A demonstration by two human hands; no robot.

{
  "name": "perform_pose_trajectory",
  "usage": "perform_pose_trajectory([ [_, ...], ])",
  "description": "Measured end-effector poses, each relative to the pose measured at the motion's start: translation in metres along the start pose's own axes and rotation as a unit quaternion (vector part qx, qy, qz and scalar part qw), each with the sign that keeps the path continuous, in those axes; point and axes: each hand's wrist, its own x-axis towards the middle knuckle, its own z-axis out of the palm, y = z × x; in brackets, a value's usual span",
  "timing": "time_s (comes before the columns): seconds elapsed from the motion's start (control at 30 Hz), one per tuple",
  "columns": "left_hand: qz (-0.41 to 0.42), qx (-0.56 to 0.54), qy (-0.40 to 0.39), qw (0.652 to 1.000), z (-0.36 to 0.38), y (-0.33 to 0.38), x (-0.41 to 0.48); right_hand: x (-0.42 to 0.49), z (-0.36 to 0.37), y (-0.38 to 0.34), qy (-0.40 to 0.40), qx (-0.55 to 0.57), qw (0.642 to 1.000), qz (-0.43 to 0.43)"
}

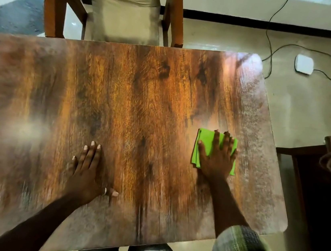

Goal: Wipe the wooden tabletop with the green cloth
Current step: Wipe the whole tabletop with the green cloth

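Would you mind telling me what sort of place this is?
Probably a home dining room: a brown wood-grain tabletop, a wooden chair with a beige cushion at its far edge, and a small white wired device on the pale floor.

Green cloth (207, 143) — brown-grained tabletop (142, 101)

glossy wood-grain tabletop (142, 101); soft green cloth (205, 143); wooden chair (54, 5).

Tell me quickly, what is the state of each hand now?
Left hand: open, flat on the wooden tabletop, holding nothing.
Right hand: open, pressing the green cloth flat.
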Motion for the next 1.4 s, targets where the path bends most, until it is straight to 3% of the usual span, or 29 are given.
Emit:
perform_pose_trajectory([
  [0.17,0.003,-0.012,-0.007,1.0,-0.002,0.002,-0.001,-0.009,0.01,-0.025,-0.022,-0.002,0.999,-0.029],
  [0.47,-0.009,0.015,-0.012,1.0,-0.001,0.004,-0.001,-0.075,0.049,-0.185,-0.059,0.046,0.98,-0.184],
  [0.67,-0.002,0.004,-0.009,1.0,0.004,-0.002,0.002,-0.114,0.07,-0.235,-0.051,0.045,0.968,-0.241],
  [0.8,0.01,0.005,0.001,1.0,0.004,-0.003,0.002,-0.1,0.065,-0.213,-0.048,0.049,0.969,-0.236],
  [1.13,0.008,-0.008,0.004,1.0,0.0,0.001,-0.001,-0.017,0.02,-0.046,-0.01,-0.003,0.998,-0.066],
  [1.4,0.005,-0.013,0.004,1.0,0.001,0.003,0.0,0.005,0.014,-0.03,-0.001,0.0,0.997,-0.082],
])
